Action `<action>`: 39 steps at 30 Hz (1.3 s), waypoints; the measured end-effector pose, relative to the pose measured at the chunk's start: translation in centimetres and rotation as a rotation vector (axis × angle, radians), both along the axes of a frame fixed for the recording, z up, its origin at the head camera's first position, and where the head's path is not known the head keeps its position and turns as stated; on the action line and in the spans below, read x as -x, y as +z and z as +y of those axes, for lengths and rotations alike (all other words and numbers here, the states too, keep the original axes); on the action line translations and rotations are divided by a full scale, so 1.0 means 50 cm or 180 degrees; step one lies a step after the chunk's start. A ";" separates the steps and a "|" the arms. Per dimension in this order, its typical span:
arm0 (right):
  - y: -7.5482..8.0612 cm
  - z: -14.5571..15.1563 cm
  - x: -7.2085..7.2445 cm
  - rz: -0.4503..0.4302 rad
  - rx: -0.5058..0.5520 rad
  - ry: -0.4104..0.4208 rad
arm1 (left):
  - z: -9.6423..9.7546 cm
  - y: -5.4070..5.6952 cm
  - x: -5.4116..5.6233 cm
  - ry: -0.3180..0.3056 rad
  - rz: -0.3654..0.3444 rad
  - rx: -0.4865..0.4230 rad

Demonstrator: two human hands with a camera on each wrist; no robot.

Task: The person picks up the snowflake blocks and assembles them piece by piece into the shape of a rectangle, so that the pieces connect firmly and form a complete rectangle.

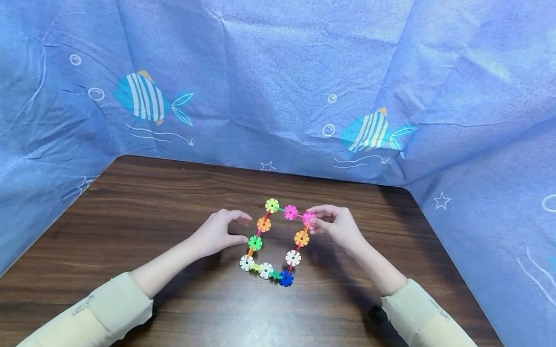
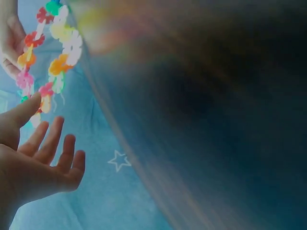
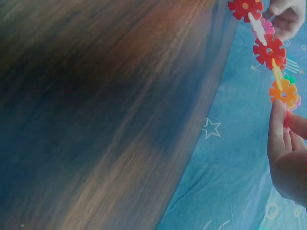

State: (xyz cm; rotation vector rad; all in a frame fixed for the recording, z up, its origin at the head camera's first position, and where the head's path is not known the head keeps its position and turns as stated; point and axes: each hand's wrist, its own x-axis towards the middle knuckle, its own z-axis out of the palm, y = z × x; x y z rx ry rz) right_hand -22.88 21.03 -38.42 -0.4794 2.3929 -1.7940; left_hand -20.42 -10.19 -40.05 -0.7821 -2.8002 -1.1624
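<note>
A four-sided loop of linked plastic snowflake discs is held up above the table, in yellow, pink, orange, green, white, blue and red. At its upper right corner, my right hand pinches a pink disc between thumb and fingers. My left hand is beside the loop's left side, fingers spread apart from the thumb. Its thumb tip is close to the green disc; whether they touch I cannot tell. The left wrist view shows the left fingers loosely extended. An orange disc stands just above the right fingertips in the right wrist view.
Under the hands is a dark wood-grain table with rounded far corners. A blue fish-print cloth hangs behind it and along both sides. By the right sleeve there is a small black object, partly hidden.
</note>
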 end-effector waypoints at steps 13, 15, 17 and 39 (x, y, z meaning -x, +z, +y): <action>-0.001 0.010 0.001 0.0038 0.0043 -0.0117 | 0.005 -0.037 0.000 -0.0447 -0.0564 0.0093; -0.001 0.011 0.001 0.0036 0.0052 -0.0113 | 0.007 -0.038 0.002 -0.0448 -0.0600 0.0035; 0.000 0.013 0.000 0.0013 0.0065 -0.0104 | 0.007 -0.039 0.005 -0.0451 -0.0623 -0.0014; -0.048 0.052 0.016 -0.0177 -0.0600 0.0427 | -0.021 -0.020 0.086 -0.0308 -0.1034 -0.0515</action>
